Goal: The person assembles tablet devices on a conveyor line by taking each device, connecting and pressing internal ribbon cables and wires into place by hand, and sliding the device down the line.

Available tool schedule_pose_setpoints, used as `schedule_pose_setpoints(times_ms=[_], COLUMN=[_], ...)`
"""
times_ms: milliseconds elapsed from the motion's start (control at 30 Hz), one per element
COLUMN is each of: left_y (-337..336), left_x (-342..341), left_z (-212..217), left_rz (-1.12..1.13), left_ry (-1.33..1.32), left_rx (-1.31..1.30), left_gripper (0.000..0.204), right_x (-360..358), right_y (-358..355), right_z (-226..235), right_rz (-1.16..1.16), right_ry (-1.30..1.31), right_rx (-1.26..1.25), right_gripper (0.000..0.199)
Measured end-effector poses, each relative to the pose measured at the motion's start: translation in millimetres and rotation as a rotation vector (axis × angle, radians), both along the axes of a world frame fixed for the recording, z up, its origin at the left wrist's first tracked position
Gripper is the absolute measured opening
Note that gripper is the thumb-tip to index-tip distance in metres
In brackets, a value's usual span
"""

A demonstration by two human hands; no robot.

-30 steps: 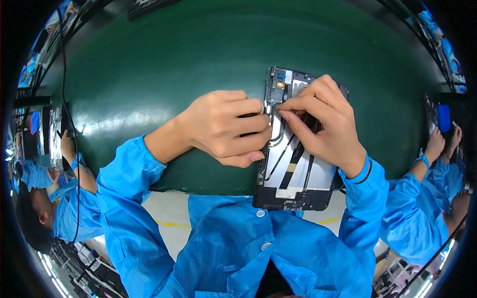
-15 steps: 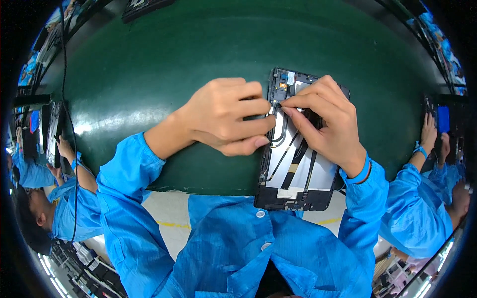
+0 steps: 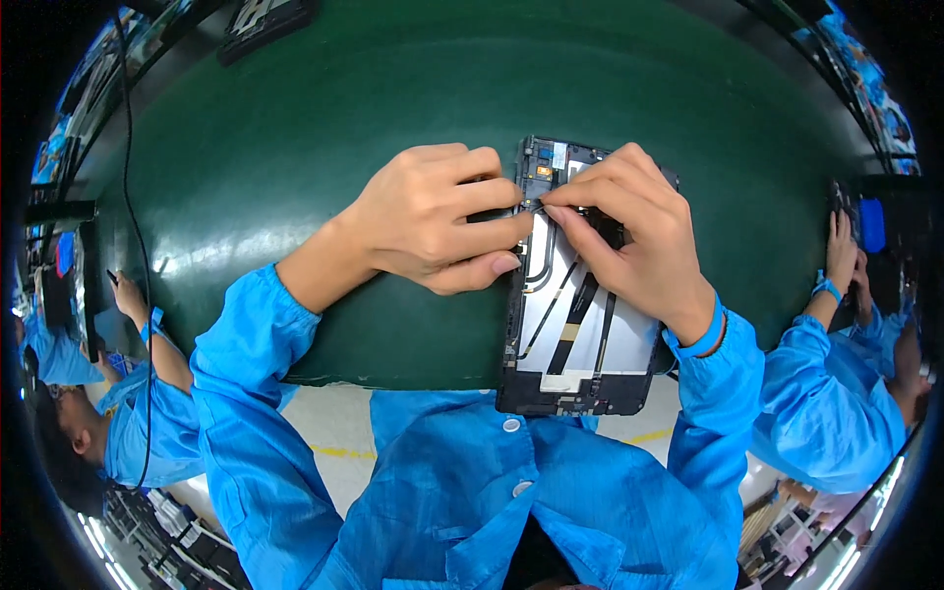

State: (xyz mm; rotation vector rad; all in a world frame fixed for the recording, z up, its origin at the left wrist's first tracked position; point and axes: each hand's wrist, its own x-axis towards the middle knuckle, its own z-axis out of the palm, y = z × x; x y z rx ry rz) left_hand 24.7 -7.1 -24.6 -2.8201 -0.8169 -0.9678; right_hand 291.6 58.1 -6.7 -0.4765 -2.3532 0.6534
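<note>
At the near edge of the green bench (image 3: 295,147), the opened tablet (image 3: 580,344) is lying flat. The left hand (image 3: 433,221) has been sliding closer and is now pinching a thin black cable (image 3: 539,258) together with the right hand (image 3: 639,236), fingertips meeting.

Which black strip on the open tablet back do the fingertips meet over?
The curved black cable at the upper left of the opened tablet. The left hand and right hand pinch at its top end; the straight black strips below lie untouched.
</note>
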Motion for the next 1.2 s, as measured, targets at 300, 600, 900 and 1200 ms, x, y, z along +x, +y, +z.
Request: schedule_pose_setpoints(times_ms=[300, 600, 900, 1200], left_y=[2, -2, -21, -23], left_x=[0, 5, 15, 17], left_z=[7, 3, 2, 1], left_rz=[-0.002, 0.043, 0.121, 0.173], left_ry=[0.077, 0.022, -0.019, 0.084], left_rx=[0.089, 0.044, -0.097, 0.045], left_gripper=[0.029, 0.031, 0.049, 0.052], right_x=[0, 2, 2, 4], right_y=[6, 5, 6, 9], right_z=[2, -1, 6, 4], right_rz=[-0.023, -0.018, -0.062, -0.028], right_ry=[-0.011, -0.042, -0.049, -0.016], right_rx=[0.046, 0.036, -0.006, 0.0], right_gripper=[0.019, 0.016, 0.017, 0.019])
